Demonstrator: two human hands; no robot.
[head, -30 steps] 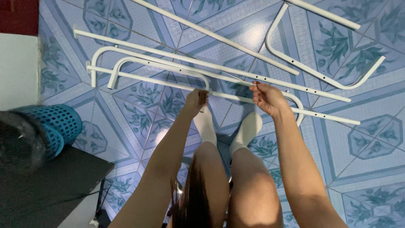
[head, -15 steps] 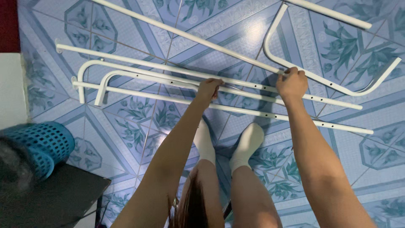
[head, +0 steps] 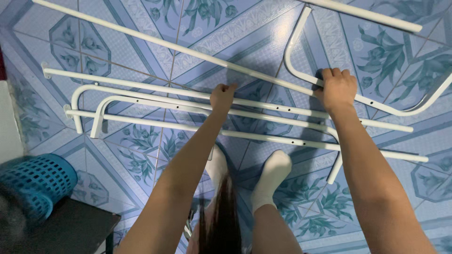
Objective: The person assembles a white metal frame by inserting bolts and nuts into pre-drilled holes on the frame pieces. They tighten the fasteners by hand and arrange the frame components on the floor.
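Filling nearly the whole frame is the blue patterned tile floor (head: 141, 37), and we see it used as a flat laying-out surface, with the white metal tubes spread side by side rather than stacked, so each one can be told apart and reached. The long straight tube (head: 155, 43) runs diagonally from the upper left toward the centre right, lying apart from the rest. Below it, across the middle of the frame, a group of long rails (head: 155, 89) lies roughly parallel, their bent ends lined up at the left, which keeps matching pieces together. At the upper right sits the curved U-shaped tube (head: 301, 47), open side up, with another straight tube (head: 367, 14) crossing above it. Our right hand (head: 337, 89), at centre right, has its fingers curled over the lower bend of that U-shaped tube, clenched around it where the curve gives a firm purchase. Our left hand (head: 222, 96), at the centre, rests fingertips down on one of the middle rails; we judge it presses or lightly grips it, but whether the fingers wrap fully round is hidden. Two feet in white socks (head: 273, 176) stand just below the rails. At the lower left sit a blue perforated basket (head: 40, 181) and a dark stool (head: 70, 230).
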